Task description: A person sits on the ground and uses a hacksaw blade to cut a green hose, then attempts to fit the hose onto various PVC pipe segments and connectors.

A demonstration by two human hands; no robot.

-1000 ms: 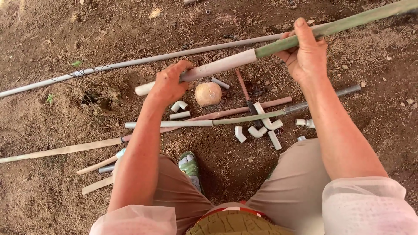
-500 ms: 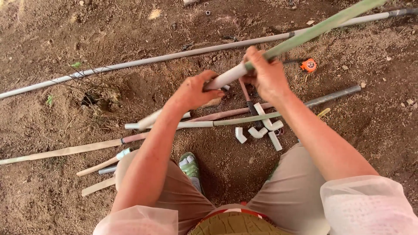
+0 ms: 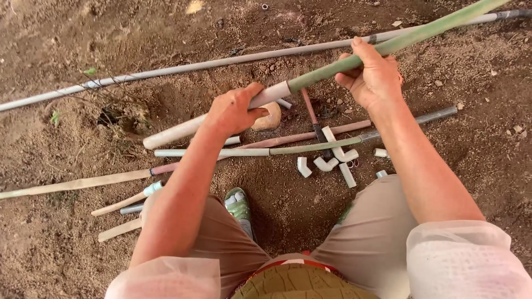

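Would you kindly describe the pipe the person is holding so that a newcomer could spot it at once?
Start at the person's two bare arms reaching out over the brown dirt ground. The left hand and right hand both grip one long pipe with a pale cream lower end and a green upper length. Unlike the other pipes and the white elbow fittings, it is lifted off the soil and slants.

I see bare reddish-brown dirt ground (image 3: 66, 243) everywhere (crumbly, strewn with small stones), a shallow hole (image 3: 119, 117) at left beside a tiny green sprout (image 3: 88, 71), under soft daylight.
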